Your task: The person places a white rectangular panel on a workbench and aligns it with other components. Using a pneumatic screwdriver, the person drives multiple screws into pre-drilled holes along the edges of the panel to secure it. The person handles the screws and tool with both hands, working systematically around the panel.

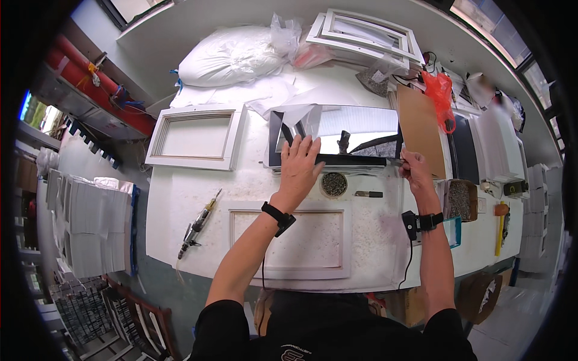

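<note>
A mirror panel (pixel 361 129) with a dark border lies on the white worktable, on top of other thin sheets. My left hand (pixel 296 171) rests on its front left part, fingers spread. At the panel's front right corner, my right hand (pixel 417 171) is closed in a pinch; what sits between the fingertips is too small to make out. Just in front of the panel stand a round tub of small metal pieces (pixel 334 185) and a short dark-handled tool (pixel 369 194). Nearest me lies a white rectangular frame (pixel 345 240).
Another white frame (pixel 238 138) lies left, with a pneumatic screwdriver (pixel 195 228) before it. A stuffed white sack (pixel 232 57) and stacked frames (pixel 415 48) stand behind. On the right are a brown board (pixel 424 132), a red plastic bag (pixel 438 96) and an open box of small parts (pixel 460 201).
</note>
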### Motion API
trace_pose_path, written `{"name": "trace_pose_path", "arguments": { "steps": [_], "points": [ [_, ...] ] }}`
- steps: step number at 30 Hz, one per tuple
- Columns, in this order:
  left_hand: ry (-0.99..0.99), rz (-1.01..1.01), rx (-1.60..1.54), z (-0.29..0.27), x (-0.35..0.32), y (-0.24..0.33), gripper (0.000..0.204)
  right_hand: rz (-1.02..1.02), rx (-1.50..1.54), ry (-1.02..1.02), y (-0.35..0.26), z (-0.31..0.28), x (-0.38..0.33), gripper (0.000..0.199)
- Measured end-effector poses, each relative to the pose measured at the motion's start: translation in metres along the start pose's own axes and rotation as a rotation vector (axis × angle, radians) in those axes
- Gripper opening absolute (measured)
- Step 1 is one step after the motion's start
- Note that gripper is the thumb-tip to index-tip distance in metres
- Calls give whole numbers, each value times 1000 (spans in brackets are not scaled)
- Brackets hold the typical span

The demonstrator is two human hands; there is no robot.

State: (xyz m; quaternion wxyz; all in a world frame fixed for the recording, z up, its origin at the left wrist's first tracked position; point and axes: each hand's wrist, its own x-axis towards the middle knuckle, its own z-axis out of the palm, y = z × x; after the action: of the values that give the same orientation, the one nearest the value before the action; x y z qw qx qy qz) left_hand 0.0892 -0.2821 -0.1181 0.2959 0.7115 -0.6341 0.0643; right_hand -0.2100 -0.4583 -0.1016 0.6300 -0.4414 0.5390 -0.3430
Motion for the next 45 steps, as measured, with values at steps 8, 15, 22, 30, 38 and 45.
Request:
{"name": "trace_pose_path", "arguments": {
  "steps": [8,15,22,30,38,45],
  "points": [
    [357,161,-152,-23,40,-27,19,-39,192,-49,-50,-28,-2,20],
    [365,185,-91,-165,23,20,15,-720,-318,7,-100,-10,-108,46],
    [-132,-29,-305,-208,-43,34,13,-319,-412,-127,24,-43,-143,57],
    [95,-622,-222,-183,-192,-44,19,167,92,-296,99,-6,-198,38],
    [66,-998,-85,-116,-331,-96,26,321,175,-271,141,33,-184,38],
    [73,-990,-143,-113,-340,-102,30,335,164,-308,172,78,-179,36]
  ]
}}
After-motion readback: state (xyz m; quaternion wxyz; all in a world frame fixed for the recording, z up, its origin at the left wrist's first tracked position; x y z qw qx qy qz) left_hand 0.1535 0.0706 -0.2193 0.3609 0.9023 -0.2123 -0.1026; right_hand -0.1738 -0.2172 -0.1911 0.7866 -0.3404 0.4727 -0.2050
